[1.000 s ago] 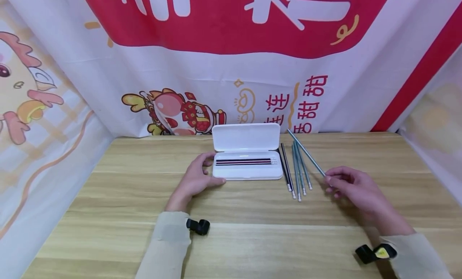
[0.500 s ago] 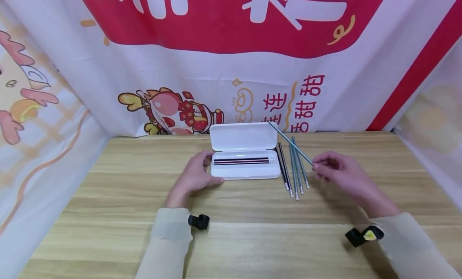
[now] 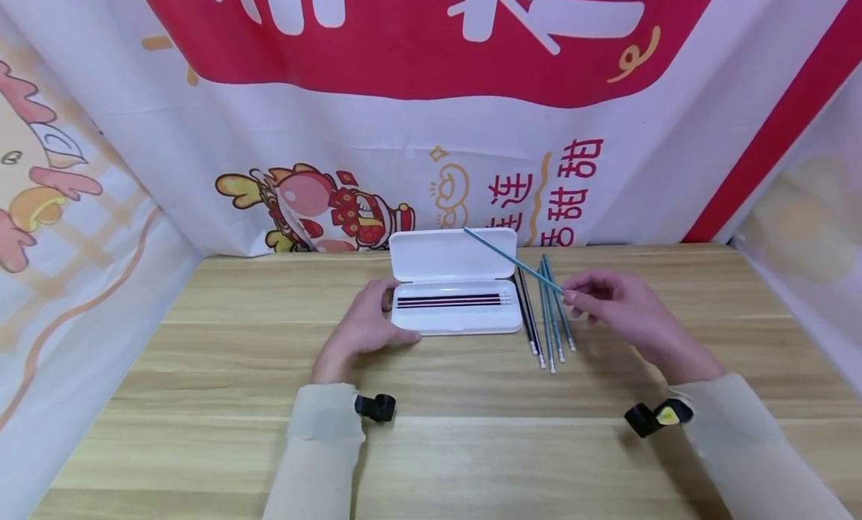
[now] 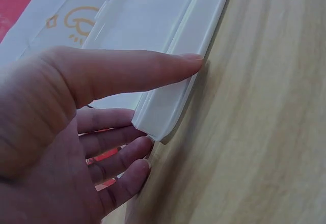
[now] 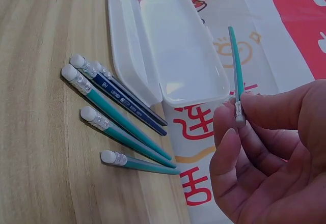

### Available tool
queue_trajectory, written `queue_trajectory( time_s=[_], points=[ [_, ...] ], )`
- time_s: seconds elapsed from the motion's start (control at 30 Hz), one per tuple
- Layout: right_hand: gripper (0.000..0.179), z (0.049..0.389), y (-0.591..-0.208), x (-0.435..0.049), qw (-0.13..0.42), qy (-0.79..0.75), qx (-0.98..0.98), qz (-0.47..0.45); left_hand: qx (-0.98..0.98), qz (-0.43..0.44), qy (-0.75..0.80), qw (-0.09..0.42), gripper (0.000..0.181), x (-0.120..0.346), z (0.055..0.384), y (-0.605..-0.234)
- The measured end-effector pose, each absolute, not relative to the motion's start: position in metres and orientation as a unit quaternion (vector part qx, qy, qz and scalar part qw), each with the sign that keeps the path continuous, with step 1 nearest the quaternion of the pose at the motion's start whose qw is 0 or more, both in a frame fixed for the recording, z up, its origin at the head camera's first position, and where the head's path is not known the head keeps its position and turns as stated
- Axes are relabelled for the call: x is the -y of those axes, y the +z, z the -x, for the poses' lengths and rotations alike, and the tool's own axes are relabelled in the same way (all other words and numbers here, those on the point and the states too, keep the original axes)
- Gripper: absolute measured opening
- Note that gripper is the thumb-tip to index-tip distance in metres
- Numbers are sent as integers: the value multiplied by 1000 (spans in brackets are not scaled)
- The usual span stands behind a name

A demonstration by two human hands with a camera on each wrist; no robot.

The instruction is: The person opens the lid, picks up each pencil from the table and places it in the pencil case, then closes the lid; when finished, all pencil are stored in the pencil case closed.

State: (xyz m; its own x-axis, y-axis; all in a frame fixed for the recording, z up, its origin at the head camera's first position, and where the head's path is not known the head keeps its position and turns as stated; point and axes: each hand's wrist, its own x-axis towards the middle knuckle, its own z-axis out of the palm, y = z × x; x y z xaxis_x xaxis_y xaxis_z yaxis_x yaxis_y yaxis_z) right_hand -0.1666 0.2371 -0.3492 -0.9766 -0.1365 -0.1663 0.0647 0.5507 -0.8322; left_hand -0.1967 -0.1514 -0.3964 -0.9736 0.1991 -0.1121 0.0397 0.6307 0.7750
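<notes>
A white pencil case (image 3: 458,325) stands with its lid (image 3: 438,257) raised; several dark pencils (image 3: 447,301) lie lengthwise inside. My left hand (image 3: 364,329) holds the case's left end, its thumb (image 4: 147,68) along the front wall and its fingers around the end. Between thumb and fingers, my right hand (image 3: 619,310) pinches a teal pencil (image 5: 236,56) near its white eraser end. In the head view that pencil slants up leftward in front of the lid. Below it, several teal pencils (image 3: 554,322) and dark pencils (image 3: 527,310) lie right of the case, erasers towards me.
The case stands near the back of a wooden table (image 3: 471,445). Directly behind it hangs a printed red and white cloth (image 3: 404,116). More printed cloth (image 3: 67,280) borders the left side.
My right hand has moved left and away from me, carrying the teal pencil from right of the loose pencils to above them, its tip before the lid. My left hand stays at the case.
</notes>
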Motion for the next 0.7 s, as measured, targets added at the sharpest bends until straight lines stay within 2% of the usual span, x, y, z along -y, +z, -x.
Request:
queue_trajectory(
  time_s=[0.33,0.7],
  points=[
    [25,185,-350,-223,124,-441,-888,44,-884,-36,452,116,91,155,197,-398],
    [18,205,-356,-196,94,-371,-919,94,-878,-25,460,126,93,156,195,-396]
  ],
)
